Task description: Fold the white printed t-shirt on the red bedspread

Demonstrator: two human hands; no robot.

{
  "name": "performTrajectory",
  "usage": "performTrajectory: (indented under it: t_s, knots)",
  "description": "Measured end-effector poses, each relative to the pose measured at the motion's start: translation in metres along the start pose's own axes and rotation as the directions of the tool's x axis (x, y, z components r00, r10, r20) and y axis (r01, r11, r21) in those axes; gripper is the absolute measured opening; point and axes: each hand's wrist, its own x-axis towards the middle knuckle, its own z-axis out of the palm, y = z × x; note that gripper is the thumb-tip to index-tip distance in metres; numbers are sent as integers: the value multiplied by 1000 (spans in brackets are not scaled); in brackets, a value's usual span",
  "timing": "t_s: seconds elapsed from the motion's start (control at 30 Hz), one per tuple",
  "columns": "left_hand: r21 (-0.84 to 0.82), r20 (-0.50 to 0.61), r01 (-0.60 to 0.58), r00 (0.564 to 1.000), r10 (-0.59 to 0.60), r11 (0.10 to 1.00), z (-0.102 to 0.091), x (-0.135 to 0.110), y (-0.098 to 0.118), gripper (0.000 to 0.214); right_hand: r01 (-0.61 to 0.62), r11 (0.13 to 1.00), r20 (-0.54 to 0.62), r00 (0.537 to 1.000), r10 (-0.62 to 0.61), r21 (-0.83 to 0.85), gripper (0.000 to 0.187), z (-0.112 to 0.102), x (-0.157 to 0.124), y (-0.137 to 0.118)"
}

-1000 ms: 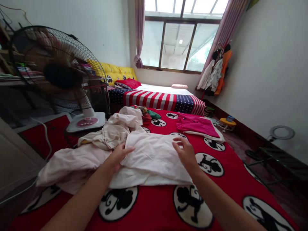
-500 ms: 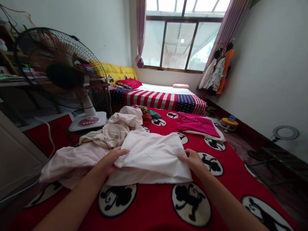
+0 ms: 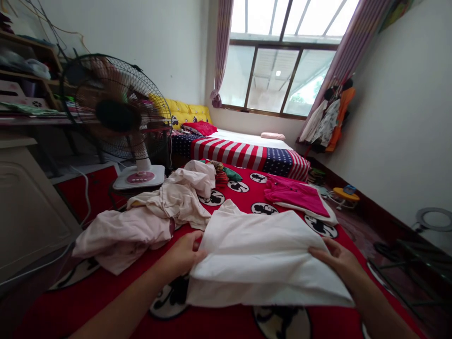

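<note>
A folded white garment [image 3: 261, 259] is held out between my hands above the red blanket [image 3: 219, 325]; its exact kind does not show. My left hand [image 3: 185, 254] pinches its left edge, fingers closed. On the opposite edge, my right hand [image 3: 335, 259] grips the cloth between thumb and fingers. A loose heap of pale clothes [image 3: 173, 197] lies to the left of my left hand. Beyond my right hand, a folded magenta garment [image 3: 300, 195] rests on a white one.
A standing fan [image 3: 118, 115] is at the left, on a low support beside the bed. Farther back stands another bed with a striped, starred cover [image 3: 226, 149]. At the right are a yellow stool [image 3: 342, 195] and a dark metal rack [image 3: 420, 268].
Both hands have drawn the white garment nearer and to the right, and it hangs wider between them. The camera view has shifted left and up.
</note>
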Motion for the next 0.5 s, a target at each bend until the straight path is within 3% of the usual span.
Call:
performTrajectory:
  t_s: [0.13, 0.23, 0.33, 0.5]
  knots:
    - [149, -4, 9, 1000, -9, 989, 14, 3, -8, 40, 63, 930, 9, 998, -64, -361, 26, -51, -2, 33]
    - [369, -163, -113, 969, 184, 922, 12, 22, 0, 33, 111, 775, -79, 976, -203, -622, 24, -61, 0, 37]
    - [478, -212, -246, 899, 383, 843, 17, 57, 20, 29, 225, 743, -60, 940, -336, -630, 28, -37, 8, 19]
    - [470, -36, -401, 882, 471, 786, 43, 113, 39, 29, 324, 856, 30, 939, -342, -402, 38, 23, 37, 6]
